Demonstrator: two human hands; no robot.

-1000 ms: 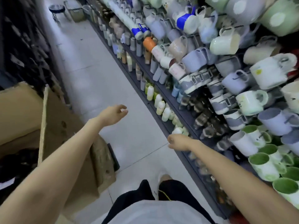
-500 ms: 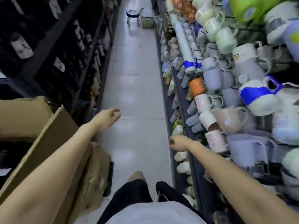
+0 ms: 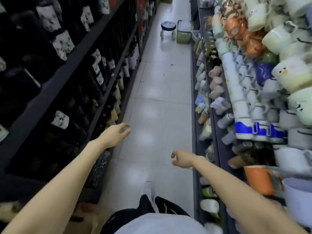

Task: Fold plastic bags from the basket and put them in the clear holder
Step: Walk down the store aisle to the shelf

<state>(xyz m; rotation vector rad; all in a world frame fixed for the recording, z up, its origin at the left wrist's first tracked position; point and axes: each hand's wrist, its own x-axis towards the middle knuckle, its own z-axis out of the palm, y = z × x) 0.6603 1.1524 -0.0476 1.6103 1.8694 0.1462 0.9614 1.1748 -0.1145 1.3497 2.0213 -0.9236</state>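
I stand in a narrow shop aisle. My left hand hangs over the tiled floor beside the dark left shelving, fingers loosely curled with nothing in them. My right hand is lower and to the right, close to the mug shelves, fingers apart and holding nothing. At the far end of the aisle stands a green basket with something pale on top, possibly plastic bags; it is too blurred to tell. No clear holder is in view.
Dark shelves of bottles line the left side. Racks of mugs and cups fill the right. A small round stool stands beside the basket. The white tiled floor runs between them. My legs and one shoe show below.
The view has swung left and forward along the aisle. The cardboard box at the left has dropped out of view. The stool and basket look nearer. Both hands stay held out and hold nothing.
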